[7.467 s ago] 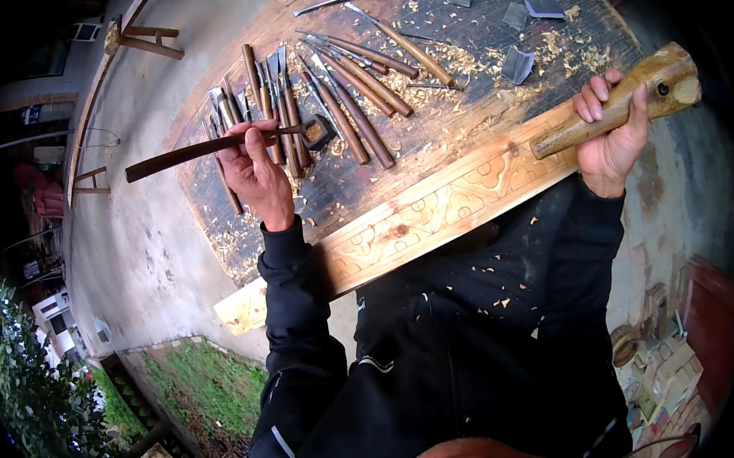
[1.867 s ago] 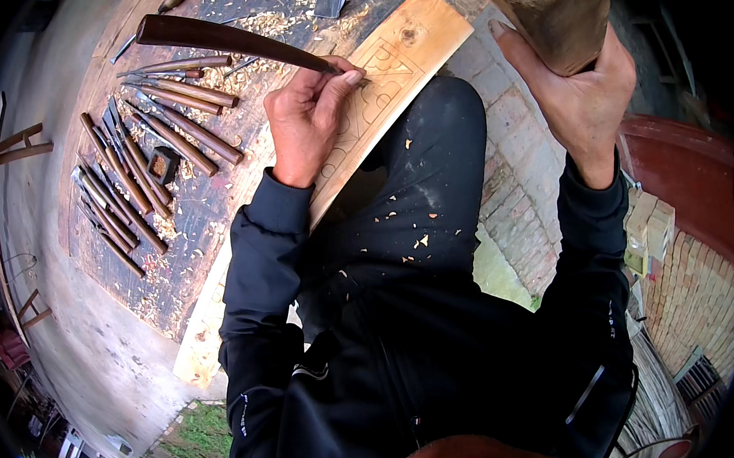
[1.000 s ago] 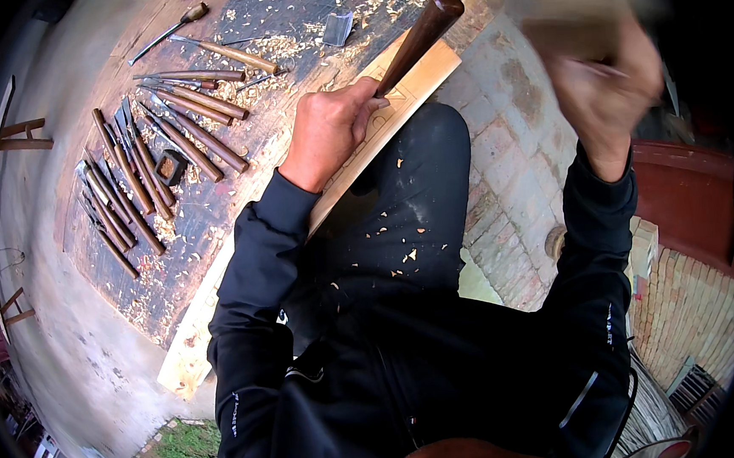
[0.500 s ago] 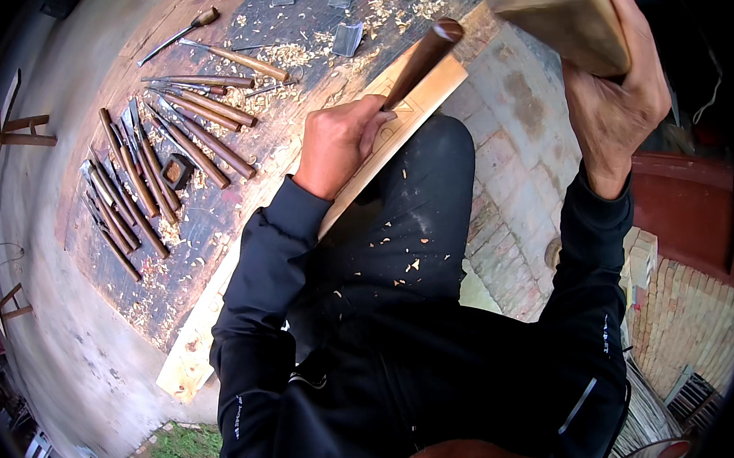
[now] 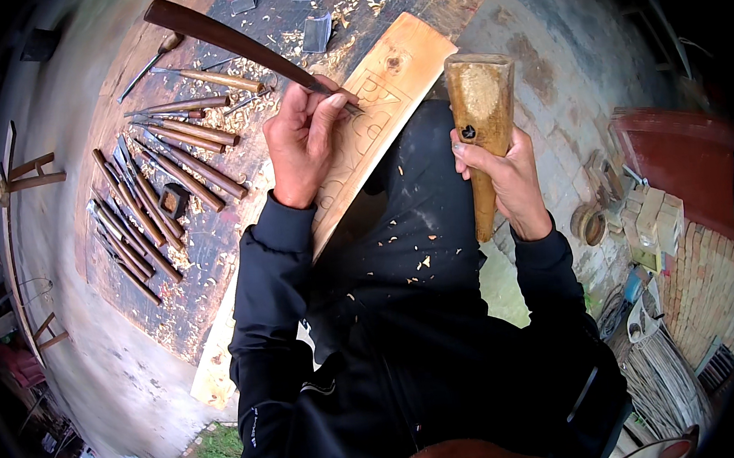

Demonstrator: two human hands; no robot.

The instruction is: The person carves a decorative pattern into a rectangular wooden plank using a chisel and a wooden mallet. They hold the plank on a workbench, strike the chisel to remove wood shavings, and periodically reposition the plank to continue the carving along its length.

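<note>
My left hand (image 5: 303, 144) pinches a carving chisel (image 5: 239, 49) low down, close to its blade. The dark wooden handle leans up and to the far left, and the blade end is at the face of a pale wooden board (image 5: 412, 47). Outlined letters and curves run along this board, which slants across the bench's near edge above my lap. My right hand (image 5: 512, 176) is wrapped round the narrow handle of a wooden mallet (image 5: 484, 106). Its broad head, with a worn pale patch and a dark knot, points away from me, just right of the board.
Several chisels (image 5: 201, 171) lie fanned out on the dark workbench (image 5: 203, 313), around a small dark square block (image 5: 174, 200). Wood shavings and flat dark pieces (image 5: 317, 33) are scattered farther back. A wooden trestle (image 5: 35, 172) stands at the left; stacked bricks (image 5: 651, 218) are at the right.
The mallet has come down from the upper right to beside the board. The chisel has swung from leaning right to leaning far left, and my left hand now grips it near the blade.
</note>
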